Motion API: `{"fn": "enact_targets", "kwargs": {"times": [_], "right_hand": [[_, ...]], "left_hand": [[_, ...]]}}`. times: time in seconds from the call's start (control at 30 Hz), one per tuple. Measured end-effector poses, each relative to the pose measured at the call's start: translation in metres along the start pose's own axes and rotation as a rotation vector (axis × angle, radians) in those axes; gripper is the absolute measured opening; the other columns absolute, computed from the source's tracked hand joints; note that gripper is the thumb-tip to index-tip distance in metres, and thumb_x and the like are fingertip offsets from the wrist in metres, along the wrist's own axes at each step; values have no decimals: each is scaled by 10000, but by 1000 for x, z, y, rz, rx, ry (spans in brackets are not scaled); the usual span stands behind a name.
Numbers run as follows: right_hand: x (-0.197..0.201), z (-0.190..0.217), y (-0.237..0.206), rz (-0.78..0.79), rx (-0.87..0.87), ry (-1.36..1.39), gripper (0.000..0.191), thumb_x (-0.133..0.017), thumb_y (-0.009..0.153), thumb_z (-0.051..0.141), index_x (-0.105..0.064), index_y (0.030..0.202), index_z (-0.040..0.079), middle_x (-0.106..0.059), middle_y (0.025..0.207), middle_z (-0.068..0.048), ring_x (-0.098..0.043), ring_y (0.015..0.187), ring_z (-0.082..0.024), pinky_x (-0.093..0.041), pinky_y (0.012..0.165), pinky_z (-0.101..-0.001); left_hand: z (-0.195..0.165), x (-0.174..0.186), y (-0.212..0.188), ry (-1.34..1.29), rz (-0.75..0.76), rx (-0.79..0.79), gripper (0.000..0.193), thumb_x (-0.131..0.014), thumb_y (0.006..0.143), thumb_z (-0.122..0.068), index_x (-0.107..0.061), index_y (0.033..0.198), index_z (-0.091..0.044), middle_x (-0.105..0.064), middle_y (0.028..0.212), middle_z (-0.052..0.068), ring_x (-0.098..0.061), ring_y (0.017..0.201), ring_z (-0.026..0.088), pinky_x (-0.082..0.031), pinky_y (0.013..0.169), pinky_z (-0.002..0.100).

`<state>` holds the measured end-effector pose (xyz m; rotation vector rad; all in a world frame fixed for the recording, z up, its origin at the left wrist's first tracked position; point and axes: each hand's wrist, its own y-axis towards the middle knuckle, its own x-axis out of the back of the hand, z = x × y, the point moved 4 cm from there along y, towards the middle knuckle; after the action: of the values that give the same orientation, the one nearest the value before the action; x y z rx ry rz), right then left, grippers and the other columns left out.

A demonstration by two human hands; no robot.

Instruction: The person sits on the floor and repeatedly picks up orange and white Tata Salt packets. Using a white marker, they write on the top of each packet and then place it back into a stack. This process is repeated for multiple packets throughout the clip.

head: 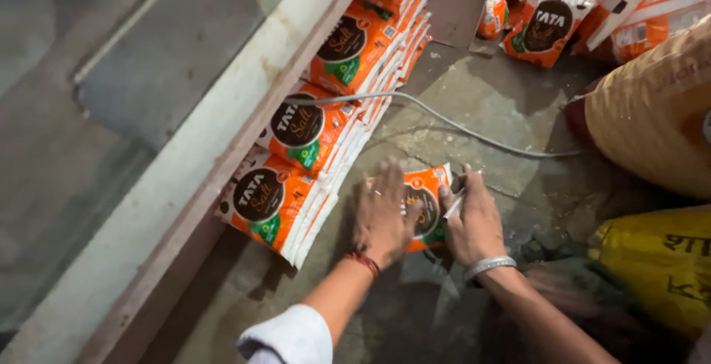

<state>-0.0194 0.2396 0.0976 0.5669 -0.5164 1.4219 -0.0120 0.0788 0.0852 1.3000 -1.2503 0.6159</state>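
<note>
Both hands press a glossy orange-and-white plastic packet (428, 208) flat on the rough concrete floor (489, 105): left hand (381, 216) spread open on top, right hand (474, 223) with its grip closed on the packet's edge. Just left, matching packets (296, 179) stand stacked against a wall ledge (215, 134); a grey cable (444, 119) crosses behind, woven sacks (659, 112) at the right.

Cracked concrete floor (489, 105), pale ledge (222, 119)

This looks like the storeroom or back floor of a small grocery shop. Many identical orange-and-white plastic pouches with dark round labels (311, 131) stand packed in stacks along a white-topped brown ledge (244, 101), and more of the same pouches lie in a loose heap (552, 12) farther back. Bulky woven sacks, one tan (655, 108) and one yellow (659, 268), rest on the rough, cracked concrete floor (481, 97), across which a grey cable (459, 128) trails.
</note>
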Motion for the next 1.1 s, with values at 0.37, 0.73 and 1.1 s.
{"fn": "enact_targets", "kwargs": {"times": [0.37, 0.73, 1.1], "right_hand": [[-6, -22, 8, -21, -141, -3, 408, -649, 962, 372, -500, 1105, 20, -651, 964, -265, -635, 910, -469, -484, 805, -526], [-18, -29, 1, -18, -179, -73, 464, -822, 773, 304, -545, 1016, 23, -678, 873, -224, -671, 834, -433, -515, 742, -503], [-21, -45, -6, -18, -335, 14, 443, -821, 814, 340, -539, 959, 31, -676, 765, -179, -666, 688, -316, -531, 692, -438]], "left_hand": [[-26, 13, -56, -487, -37, 206, 766, -663, 950, -329, -343, 1535, 50, -437, 1547, 286, -363, 1458, 432, -275, 1176, 550], [67, -24, -56, -755, 259, 1140, 412, -799, 866, -387, -776, 910, 22, -779, 786, 118, -749, 683, 187, -567, 643, 346], [60, -46, -44, -1359, 111, 1110, 336, -769, 858, -145, -617, 1130, -18, -739, 925, 70, -721, 768, 144, -603, 650, 327]]}}
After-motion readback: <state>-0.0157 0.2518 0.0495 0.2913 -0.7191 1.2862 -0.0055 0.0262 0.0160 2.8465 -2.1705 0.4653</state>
